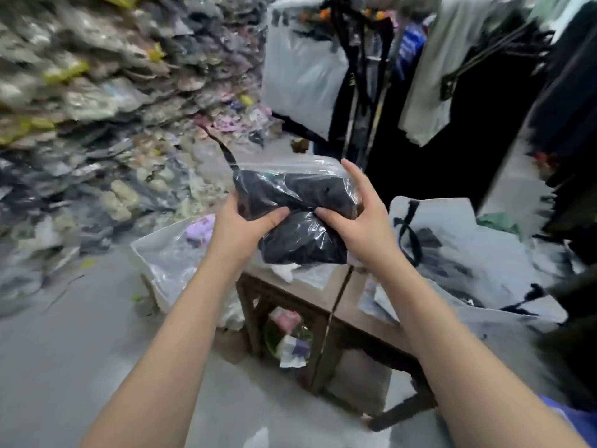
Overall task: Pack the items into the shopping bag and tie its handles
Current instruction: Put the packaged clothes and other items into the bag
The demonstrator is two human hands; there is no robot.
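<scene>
Brown wooden table [323,287], kinda cluttered. Left end: clear packet [161,257] with purple stuff inside, hanging over edge. Right end: crumpled white bag with black print [468,250]. Small white scrap [284,272] in middle. Lower shelf: pink and purple bits [292,337]. Grey floor [64,367] underneath.

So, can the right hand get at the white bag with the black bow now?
Probably yes: the white bag lies close beside the right hand, nothing between them. But that hand grips the packet of black clothing with the left hand, so it must let go first.
</scene>
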